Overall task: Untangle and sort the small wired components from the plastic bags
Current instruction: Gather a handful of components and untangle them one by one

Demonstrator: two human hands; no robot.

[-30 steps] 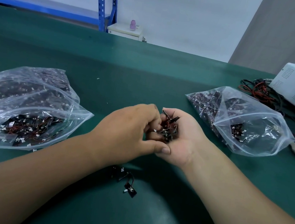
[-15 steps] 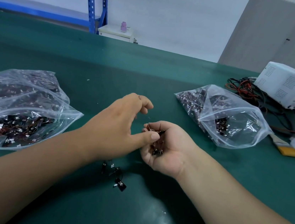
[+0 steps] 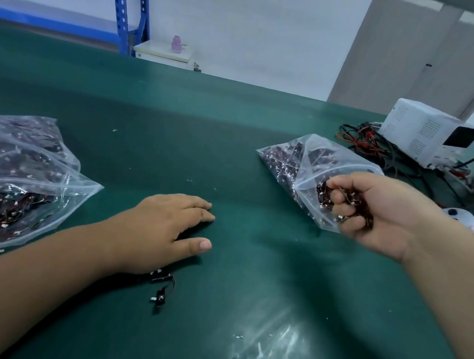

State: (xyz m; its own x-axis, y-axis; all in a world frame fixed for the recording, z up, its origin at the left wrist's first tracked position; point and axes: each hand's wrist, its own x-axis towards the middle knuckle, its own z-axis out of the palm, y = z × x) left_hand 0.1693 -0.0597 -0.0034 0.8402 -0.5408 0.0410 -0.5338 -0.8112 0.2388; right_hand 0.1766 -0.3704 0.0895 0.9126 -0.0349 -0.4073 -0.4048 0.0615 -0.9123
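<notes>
Right hand (image 3: 383, 215): fist gripping a clump of wired components (image 3: 325, 194) at right bag (image 3: 300, 163) mouth.
Left hand (image 3: 164, 230): flat, fingers spread, mid-tabletop (image 3: 174, 142).

Left bag (image 3: 30, 172) runs off the frame's left edge. The right hand (image 3: 380, 215) is curled round a clump of wired components (image 3: 325, 194), hiding most of it plus the mouth of the right bag (image 3: 300, 163). The loose components (image 3: 160, 292) by the left hand (image 3: 161, 229) are half tucked under its wrist and too tiny to make out.
</notes>
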